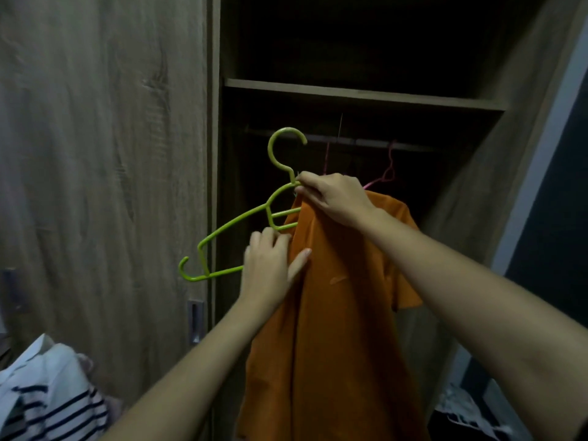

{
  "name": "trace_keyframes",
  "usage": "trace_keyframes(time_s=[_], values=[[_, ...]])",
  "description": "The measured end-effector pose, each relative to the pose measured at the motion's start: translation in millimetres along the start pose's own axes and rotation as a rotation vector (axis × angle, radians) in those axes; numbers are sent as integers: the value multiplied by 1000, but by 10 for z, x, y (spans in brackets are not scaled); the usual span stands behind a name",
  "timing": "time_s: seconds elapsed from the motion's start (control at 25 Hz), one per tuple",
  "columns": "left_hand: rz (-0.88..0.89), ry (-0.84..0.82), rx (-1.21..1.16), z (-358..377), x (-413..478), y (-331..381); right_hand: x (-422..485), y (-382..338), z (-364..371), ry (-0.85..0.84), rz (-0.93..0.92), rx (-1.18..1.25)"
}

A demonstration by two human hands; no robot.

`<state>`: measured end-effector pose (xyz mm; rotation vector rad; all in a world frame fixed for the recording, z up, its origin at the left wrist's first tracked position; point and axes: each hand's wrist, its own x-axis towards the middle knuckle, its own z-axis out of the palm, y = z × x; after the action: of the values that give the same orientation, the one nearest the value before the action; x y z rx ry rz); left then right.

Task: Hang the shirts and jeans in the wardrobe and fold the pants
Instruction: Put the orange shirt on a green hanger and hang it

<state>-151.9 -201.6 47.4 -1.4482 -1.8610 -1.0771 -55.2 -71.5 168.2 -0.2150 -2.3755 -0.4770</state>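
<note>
An orange shirt (337, 313) hangs in front of the open wardrobe, half on a green plastic hanger (235, 224). The hanger's left arm sticks out bare to the left; its right arm is hidden under the cloth. My right hand (334, 198) pinches the hanger's neck together with the shirt's collar, just below the hook. My left hand (270, 265) grips the shirt's edge at the hanger's lower bars, thumb spread over the cloth. The hook points up toward the dark rail (350, 141).
Pink hangers (386, 173) hang on the rail behind the shirt. A shelf (366, 95) runs above the rail. The wooden wardrobe door (105, 173) stands at the left. A pile of striped and white clothes (54, 399) lies at the lower left.
</note>
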Motion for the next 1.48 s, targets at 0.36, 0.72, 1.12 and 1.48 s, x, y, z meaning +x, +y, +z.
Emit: trace_keyframes(time_s=[0.36,0.72,1.12,1.48], values=[[174,-418,-101,261,-450,-214,-275,363,-296,14,200,26],[-339,-873,-345,-60,46,-1075,-711,669,-181,-151,182,-108],[160,-439,-241,-285,661,-227,-823,311,187,-150,382,24],[39,-554,-288,-261,529,-557,-825,302,169,-122,457,255]])
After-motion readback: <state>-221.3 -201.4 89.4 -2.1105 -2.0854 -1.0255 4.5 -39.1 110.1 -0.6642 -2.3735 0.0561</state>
